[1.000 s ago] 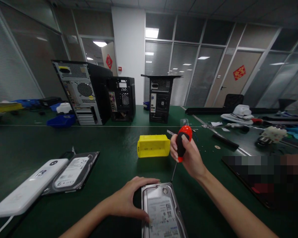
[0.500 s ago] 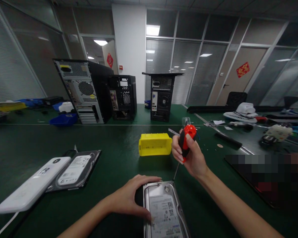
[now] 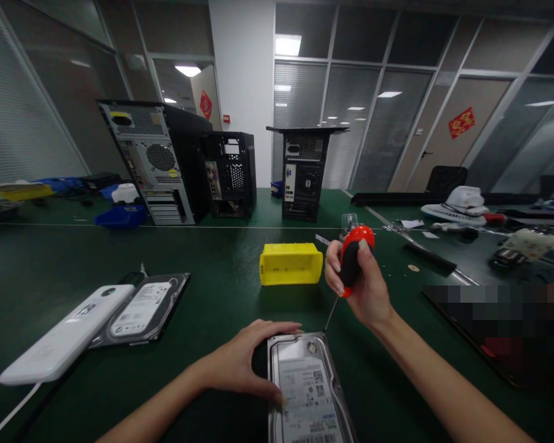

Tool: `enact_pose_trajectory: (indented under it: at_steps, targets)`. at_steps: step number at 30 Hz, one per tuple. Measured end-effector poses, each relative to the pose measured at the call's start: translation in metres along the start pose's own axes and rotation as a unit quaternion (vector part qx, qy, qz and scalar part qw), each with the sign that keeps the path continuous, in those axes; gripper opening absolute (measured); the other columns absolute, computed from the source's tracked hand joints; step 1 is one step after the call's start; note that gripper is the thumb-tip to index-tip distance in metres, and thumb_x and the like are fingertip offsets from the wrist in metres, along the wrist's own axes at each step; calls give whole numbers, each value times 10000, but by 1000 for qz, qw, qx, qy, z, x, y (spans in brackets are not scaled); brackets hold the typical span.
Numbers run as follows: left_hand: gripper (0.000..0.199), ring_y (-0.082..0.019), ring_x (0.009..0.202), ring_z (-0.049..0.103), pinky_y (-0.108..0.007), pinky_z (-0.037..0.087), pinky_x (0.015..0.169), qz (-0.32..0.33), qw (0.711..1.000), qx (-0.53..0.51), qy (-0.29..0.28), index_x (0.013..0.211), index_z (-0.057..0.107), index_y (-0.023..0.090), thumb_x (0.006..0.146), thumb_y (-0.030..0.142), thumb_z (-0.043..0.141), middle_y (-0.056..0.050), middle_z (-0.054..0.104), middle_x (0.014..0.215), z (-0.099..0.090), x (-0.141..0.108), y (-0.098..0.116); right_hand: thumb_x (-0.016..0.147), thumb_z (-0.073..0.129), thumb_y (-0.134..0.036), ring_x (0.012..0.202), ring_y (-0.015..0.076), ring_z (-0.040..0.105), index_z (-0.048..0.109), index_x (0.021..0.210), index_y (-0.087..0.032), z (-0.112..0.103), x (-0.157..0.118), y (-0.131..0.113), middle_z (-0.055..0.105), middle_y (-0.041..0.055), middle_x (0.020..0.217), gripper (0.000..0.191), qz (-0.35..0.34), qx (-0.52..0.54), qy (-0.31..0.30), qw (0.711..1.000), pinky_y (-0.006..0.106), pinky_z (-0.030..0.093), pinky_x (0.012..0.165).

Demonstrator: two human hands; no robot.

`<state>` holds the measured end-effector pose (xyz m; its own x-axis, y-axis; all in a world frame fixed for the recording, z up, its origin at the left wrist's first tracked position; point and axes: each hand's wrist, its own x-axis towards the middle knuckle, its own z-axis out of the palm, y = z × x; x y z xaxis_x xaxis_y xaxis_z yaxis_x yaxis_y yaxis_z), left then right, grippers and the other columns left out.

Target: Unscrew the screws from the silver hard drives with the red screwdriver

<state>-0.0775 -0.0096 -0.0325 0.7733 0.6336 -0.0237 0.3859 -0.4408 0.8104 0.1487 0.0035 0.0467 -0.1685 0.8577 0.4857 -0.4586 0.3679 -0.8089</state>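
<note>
"How are the fingers?"
"The left hand spreads wide, gripping the hard drive, thumb on its label, fingertips at the far edge. The right hand curls closed around the screwdriver."
"Which way do they point?"
"The shaft slants down to the drive's far right corner; the flat, rectangular metal drive lies lengthwise away from the wearer, on the green table."
</note>
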Motion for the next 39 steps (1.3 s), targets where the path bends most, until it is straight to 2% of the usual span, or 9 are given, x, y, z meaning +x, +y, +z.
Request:
enact_pose_trajectory:
  at_steps: [8,11,14,17,20,24,29,34,39]
  targets:
    - [910,-283,1245,437,-431,309,1077,-6,1000,3,-2,1394,391,343,607,366,847,-11,475,1399,0,-1,-1,930,274,-585,417,76,422,595,893,-185,1,1,-2,491,-9,613,514,1,63,8,998,210,320,379]
    - [908,-284,1245,437,-431,310,1077,-5,1000,4,-3,1396,389,342,612,376,843,-13,471,1401,0,-1,-1,884,355,-644,398,61,382,575,915,-217,0,1,-1,452,-39,592,481,-9,58,2,998,197,284,376]
    - [901,-289,1240,438,-440,313,1072,-8,1000,7,-5,1396,395,328,614,379,840,-27,472,1399,0,0,0,856,520,-558,389,36,352,519,692,-179,1,0,0,412,-50,569,413,-14,12,-1,1000,186,254,374]
    - [898,-293,1234,441,-448,315,1068,-10,1000,7,-7,1393,401,323,612,385,839,-34,480,1391,-1,0,2,822,600,-492,397,46,389,528,710,-179,2,-1,1,442,-49,584,340,-23,-9,36,999,192,287,372]
    - [890,-299,1234,439,-455,312,1068,-6,1000,4,-5,1391,404,332,615,409,834,-34,477,1392,-1,0,1,831,537,-560,421,68,434,575,857,-189,3,-1,1,491,-33,619,374,-12,13,59,998,203,322,378]
    - [891,-302,1225,445,-462,320,1060,-7,1000,2,-5,1391,403,339,615,430,831,-36,484,1381,-1,0,0,848,457,-620,388,58,384,564,885,-199,4,-1,0,448,-46,581,436,-11,29,47,998,196,280,366]
    - [884,-298,1219,447,-449,327,1056,-8,1000,5,-6,1388,409,344,616,436,830,-32,487,1373,-1,-1,1,798,611,-524,370,36,345,435,653,-189,5,0,-1,417,-57,552,405,-9,-9,34,999,190,247,352]
    - [896,-294,1217,446,-440,327,1057,-3,1000,6,-5,1397,397,339,619,430,832,-31,484,1377,0,-1,-1,853,475,-585,441,75,451,566,875,-185,5,0,1,500,-18,648,411,-5,15,50,999,215,331,389]
    - [896,-284,1223,445,-430,325,1060,2,1000,2,-3,1397,394,340,621,418,835,-28,481,1380,0,0,-4,871,390,-634,389,63,377,570,917,-200,5,-1,2,437,-41,587,472,-10,29,33,999,213,265,366]
